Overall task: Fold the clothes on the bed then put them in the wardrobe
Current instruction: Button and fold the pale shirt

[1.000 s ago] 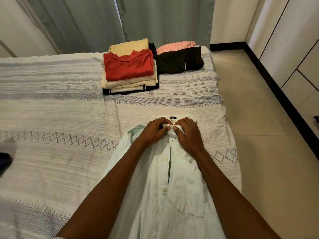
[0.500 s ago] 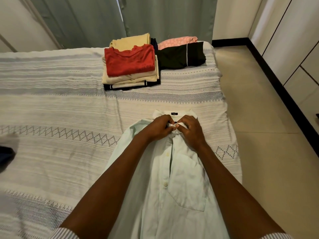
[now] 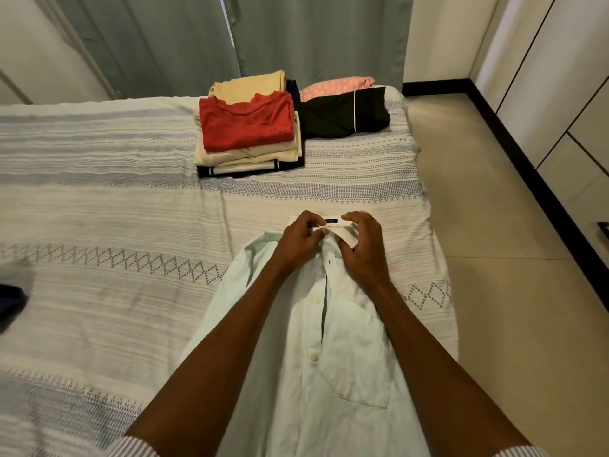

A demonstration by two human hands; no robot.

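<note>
A pale white button-up shirt (image 3: 333, 357) lies front up on the bed (image 3: 108, 232), collar away from me. My left hand (image 3: 298, 240) pinches the left side of the collar, and my right hand (image 3: 364, 247) pinches the right collar flap. Both hands meet at the top button. At the far end of the bed sits a stack of folded clothes with a red top (image 3: 247, 122) uppermost. Beside it lie a folded black garment (image 3: 344, 113) and a pink one (image 3: 336, 85).
A dark item (image 3: 10, 300) lies at the bed's left edge. Grey curtains (image 3: 263, 37) hang behind the bed. Tiled floor (image 3: 494, 258) runs along the right, bordered by white wardrobe doors (image 3: 560, 94) with a dark skirting.
My hands have drawn slightly apart at the collar, and the right collar flap is lifted between my right fingers. The view tilted a little.
</note>
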